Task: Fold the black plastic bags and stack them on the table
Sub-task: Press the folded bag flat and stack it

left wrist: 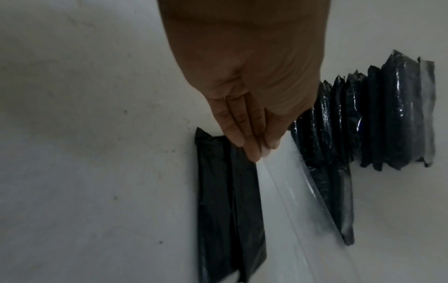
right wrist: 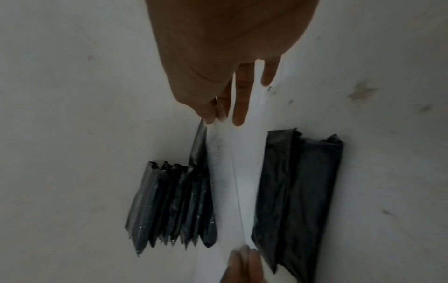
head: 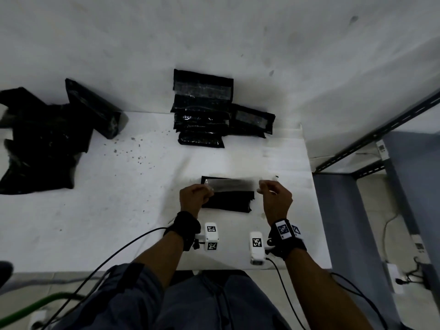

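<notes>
Folded bag: matte black plastic, creased into a flat oblong, lying on the table at lower centre of the head view, between the two hands.
Clear strip: thin, glossy see-through film, stretched taut in the air just above the folded bag; blurred.
Left hand: fingertips pinch the strip's left end, the other fingers straight and close together.
Right hand: thumb and forefinger pinch the strip's right end; the remaining fingers are extended.
Stack: shiny black packets, overlapped like fanned cards, at centre of the head view against the wall; a smaller packet sits touching its right side.
Loose bags: crumpled black plastic heaped at the left edge.
Table: white, smooth top, speckled with dark crumbs and smudges.
Wall: pale, stained, across the upper frame.
Metal rack: slotted angle-iron frame at right.
</notes>
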